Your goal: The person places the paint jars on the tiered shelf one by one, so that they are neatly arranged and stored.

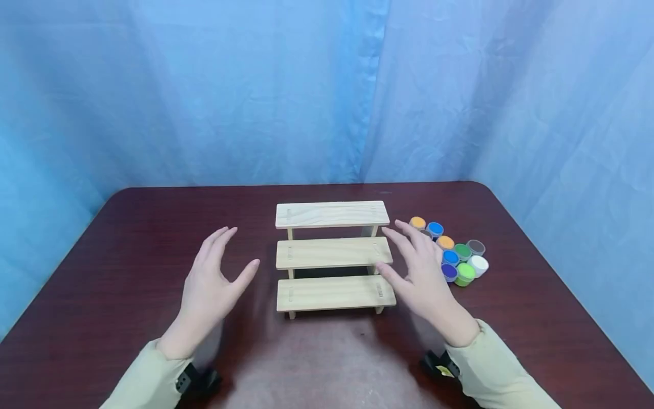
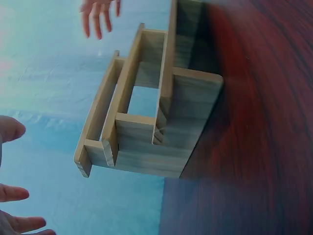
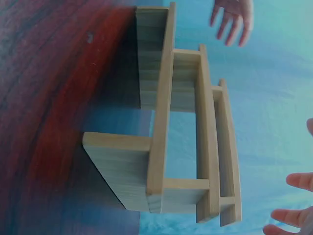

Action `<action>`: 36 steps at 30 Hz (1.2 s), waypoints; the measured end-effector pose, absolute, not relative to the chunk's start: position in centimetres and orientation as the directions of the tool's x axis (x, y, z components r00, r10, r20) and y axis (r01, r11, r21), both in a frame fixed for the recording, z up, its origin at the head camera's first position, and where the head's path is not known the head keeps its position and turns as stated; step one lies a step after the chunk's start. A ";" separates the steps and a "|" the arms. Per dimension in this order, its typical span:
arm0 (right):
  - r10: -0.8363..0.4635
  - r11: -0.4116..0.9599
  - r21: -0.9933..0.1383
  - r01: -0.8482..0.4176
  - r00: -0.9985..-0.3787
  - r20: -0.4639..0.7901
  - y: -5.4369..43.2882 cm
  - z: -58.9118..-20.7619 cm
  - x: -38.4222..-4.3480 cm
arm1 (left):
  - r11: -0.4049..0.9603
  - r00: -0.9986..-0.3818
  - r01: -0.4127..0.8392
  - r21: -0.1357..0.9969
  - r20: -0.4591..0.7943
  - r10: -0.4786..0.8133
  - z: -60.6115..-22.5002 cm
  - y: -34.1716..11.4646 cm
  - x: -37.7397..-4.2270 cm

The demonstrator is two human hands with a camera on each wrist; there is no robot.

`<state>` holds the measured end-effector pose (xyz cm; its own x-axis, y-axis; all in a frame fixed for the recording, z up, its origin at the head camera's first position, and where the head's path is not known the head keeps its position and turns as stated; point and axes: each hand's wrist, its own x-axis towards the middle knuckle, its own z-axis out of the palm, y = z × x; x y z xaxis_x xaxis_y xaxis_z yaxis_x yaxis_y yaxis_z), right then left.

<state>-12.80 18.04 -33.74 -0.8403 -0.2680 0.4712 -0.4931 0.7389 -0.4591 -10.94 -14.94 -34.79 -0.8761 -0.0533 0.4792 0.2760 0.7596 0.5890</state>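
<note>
A three-step wooden stand (image 1: 334,253) sits on a desk (image 1: 128,255) between the left hand (image 1: 212,289) and right hand (image 1: 424,278), each grip wide. Colourful pots (image 1: 450,258) stand at right.

A shelf (image 1: 333,253) stands on the table (image 1: 153,250), jars (image 1: 462,252) to its right, curtain (image 1: 245,102) behind.

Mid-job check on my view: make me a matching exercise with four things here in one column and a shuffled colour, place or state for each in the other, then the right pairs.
Things
1. wooden stand
2. small pots
3. curtain
4. left hand

Descriptions, as seen in the head view
A. blue, hanging behind the table
B. fingers spread, holding nothing
C. clustered to the right of the stand, in several colours
D. pale, with three stepped shelves

Pairs: 1-D, 2-C, 3-A, 4-B
</note>
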 end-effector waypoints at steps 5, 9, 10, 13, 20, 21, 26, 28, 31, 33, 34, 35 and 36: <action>-0.220 0.679 -0.566 -0.467 -0.865 0.450 18.9 -33.3 -12.8 | 0.623 -0.946 0.190 0.759 0.312 -0.091 -34.8 -14.8 -11.7; -0.212 0.682 -0.569 -0.460 -0.869 0.448 20.0 -33.5 -12.8 | 0.523 -0.974 0.126 0.843 0.206 -0.099 -35.1 -14.4 -12.4; -0.209 0.685 -0.565 -0.459 -0.867 0.451 20.4 -33.5 -12.8 | 0.506 -0.978 0.109 0.855 0.183 -0.098 -35.2 -14.3 -12.5; -0.193 0.696 -0.561 -0.448 -0.869 0.456 21.5 -33.8 -12.8 | 0.477 -0.989 0.062 0.877 0.119 -0.090 -35.5 -13.9 -13.0; -0.127 0.736 -0.570 -0.366 -0.901 0.415 24.5 -33.9 -12.5 | 0.438 -0.997 0.012 0.899 0.044 -0.061 -36.0 -13.1 -13.7; -0.118 0.741 -0.570 -0.356 -0.904 0.412 25.0 -33.9 -12.5 | 0.434 -0.998 0.010 0.901 0.038 -0.056 -36.1 -13.0 -13.8; -0.085 0.758 -0.562 -0.330 -0.905 0.417 27.1 -34.0 -12.6 | 0.407 -0.999 0.005 0.913 0.024 -0.042 -36.6 -12.4 -14.3; -0.081 0.768 -0.554 -0.322 -0.906 0.415 27.9 -34.0 -12.8 | 0.394 -0.999 0.006 0.919 0.025 -0.041 -36.8 -12.1 -14.5; -0.068 0.784 -0.546 -0.296 -0.915 0.399 29.2 -34.0 -12.9 | 0.375 -0.999 0.008 0.927 0.024 -0.038 -37.2 -11.7 -14.7; -0.056 0.790 -0.545 -0.280 -0.919 0.390 30.0 -34.1 -12.9 | 0.378 -0.999 0.004 0.926 0.019 -0.035 -37.4 -11.5 -14.7; -0.050 0.792 -0.546 -0.272 -0.921 0.387 30.5 -34.1 -12.9 | 0.375 -0.999 0.003 0.927 0.016 -0.032 -37.5 -11.4 -14.7; -0.045 0.794 -0.547 -0.267 -0.922 0.384 30.9 -34.2 -12.9 | 0.374 -0.999 0.001 0.927 0.013 -0.029 -37.6 -11.4 -14.8; -0.042 0.797 -0.545 -0.260 -0.924 0.379 31.3 -34.3 -13.0 | 0.379 -1.000 -0.002 0.926 0.010 -0.028 -37.8 -11.3 -14.8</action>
<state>-12.95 31.29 -34.32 -0.9243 -0.0415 0.3795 -0.2597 0.7970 -0.5454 -14.82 -11.31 -37.76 -0.9996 -0.0278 0.0097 -0.0016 0.3786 0.9256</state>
